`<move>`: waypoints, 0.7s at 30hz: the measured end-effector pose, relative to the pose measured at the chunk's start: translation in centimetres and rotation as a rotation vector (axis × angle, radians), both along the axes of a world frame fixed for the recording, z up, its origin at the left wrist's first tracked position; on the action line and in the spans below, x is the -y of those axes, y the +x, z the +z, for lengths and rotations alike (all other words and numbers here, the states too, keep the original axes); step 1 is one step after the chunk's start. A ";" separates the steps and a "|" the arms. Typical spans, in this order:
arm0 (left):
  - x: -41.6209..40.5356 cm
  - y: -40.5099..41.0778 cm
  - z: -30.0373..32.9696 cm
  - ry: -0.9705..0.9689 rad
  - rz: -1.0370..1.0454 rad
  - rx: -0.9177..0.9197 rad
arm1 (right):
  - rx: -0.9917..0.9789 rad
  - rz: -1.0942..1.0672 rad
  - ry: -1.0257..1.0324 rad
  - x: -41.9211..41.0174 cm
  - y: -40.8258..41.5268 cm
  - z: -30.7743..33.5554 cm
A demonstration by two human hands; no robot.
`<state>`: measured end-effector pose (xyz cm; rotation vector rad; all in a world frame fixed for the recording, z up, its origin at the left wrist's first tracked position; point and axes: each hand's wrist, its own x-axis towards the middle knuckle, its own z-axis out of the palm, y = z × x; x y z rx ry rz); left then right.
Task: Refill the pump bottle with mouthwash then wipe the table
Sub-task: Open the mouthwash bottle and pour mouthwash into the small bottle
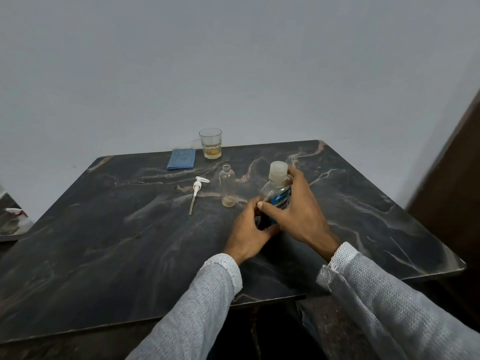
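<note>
A clear mouthwash bottle (275, 193) with a blue label and a pale cap stands upright on the dark marbled table (104, 242). My right hand (298, 214) wraps around its right side and my left hand (249, 232) grips its lower left. Just to the left stands a small clear pump bottle (227, 187), open at the neck, upright and nearly dry. Its white pump head (197, 190) with the dip tube lies flat on the table to the left of it. A folded blue cloth (181, 159) lies near the table's far edge.
A glass tumbler (210, 143) with a little yellowish liquid stands at the far edge, right of the cloth. A grey wall rises behind the table. A dark wooden panel (457, 162) stands on the right, and a low surface with small objects (13, 219) sits at the far left.
</note>
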<state>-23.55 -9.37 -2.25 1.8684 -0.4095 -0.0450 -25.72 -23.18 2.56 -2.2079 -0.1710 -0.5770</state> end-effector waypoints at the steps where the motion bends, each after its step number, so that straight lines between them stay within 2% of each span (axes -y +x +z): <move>1: 0.4 0.1 0.0 -0.011 -0.009 -0.001 | 0.000 0.001 0.003 0.0 0.0 -0.1; 5: 1.7 0.7 -0.4 -0.024 -0.009 0.061 | -0.004 0.011 0.037 0.0 0.3 -0.3; 13: 1.6 1.6 -1.6 -0.024 0.022 0.047 | 0.043 0.032 0.341 -1.2 2.7 2.9; 18: 1.4 1.9 -1.7 -0.035 0.012 0.058 | 0.132 -0.072 0.282 -2.7 4.3 3.8; 21: 1.2 2.2 -1.8 -0.038 -0.011 0.023 | 0.073 -0.018 0.294 -2.6 4.8 4.1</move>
